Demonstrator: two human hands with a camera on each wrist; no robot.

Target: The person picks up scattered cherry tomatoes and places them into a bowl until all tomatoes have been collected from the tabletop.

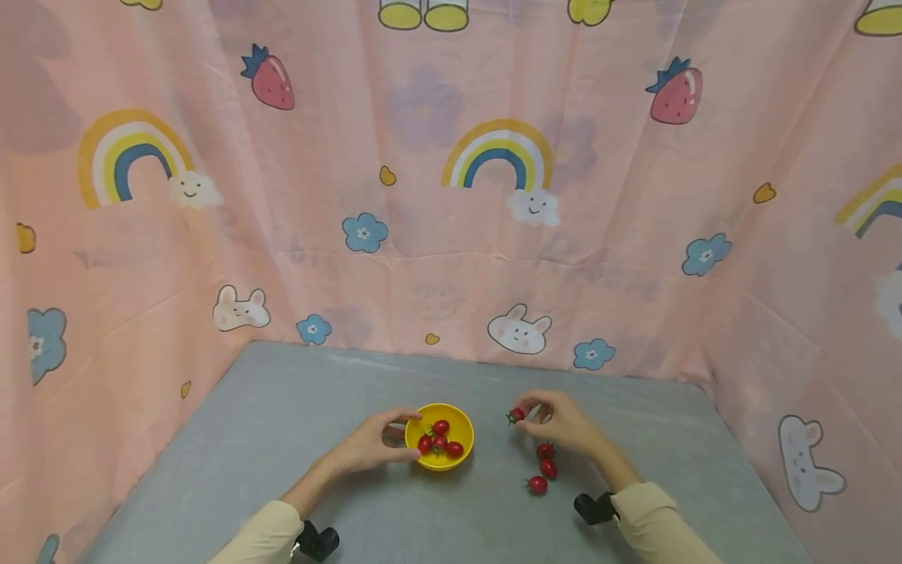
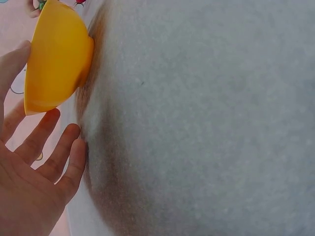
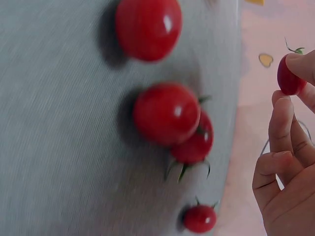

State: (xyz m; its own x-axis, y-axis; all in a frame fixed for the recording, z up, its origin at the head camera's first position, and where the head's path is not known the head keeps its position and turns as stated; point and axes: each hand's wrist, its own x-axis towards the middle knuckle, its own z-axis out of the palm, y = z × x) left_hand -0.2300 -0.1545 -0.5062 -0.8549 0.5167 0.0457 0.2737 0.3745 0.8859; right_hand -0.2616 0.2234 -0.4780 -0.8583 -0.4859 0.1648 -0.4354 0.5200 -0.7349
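Observation:
A small yellow bowl point(image 1: 440, 464) with several red cherry tomatoes point(image 1: 440, 443) in it stands on the grey table. My left hand point(image 1: 369, 443) holds the bowl's left side, thumb and forefinger spread along the rim; its other fingers point(image 2: 63, 152) lie loosely bent below the bowl. To the right, my right hand point(image 1: 560, 423) pinches one cherry tomato point(image 3: 290, 76) between thumb and fingertips, off the table, with its green stem showing. Beneath and nearer than that hand, several loose cherry tomatoes point(image 1: 548, 468) lie on the table; two of them overlap in the right wrist view.
The grey table point(image 1: 317, 392) meets a pink printed cloth point(image 1: 395, 290) at its back and sides. Black wrist cameras point(image 1: 595, 508) sit on both forearms, close to the beige sleeves point(image 1: 658, 525).

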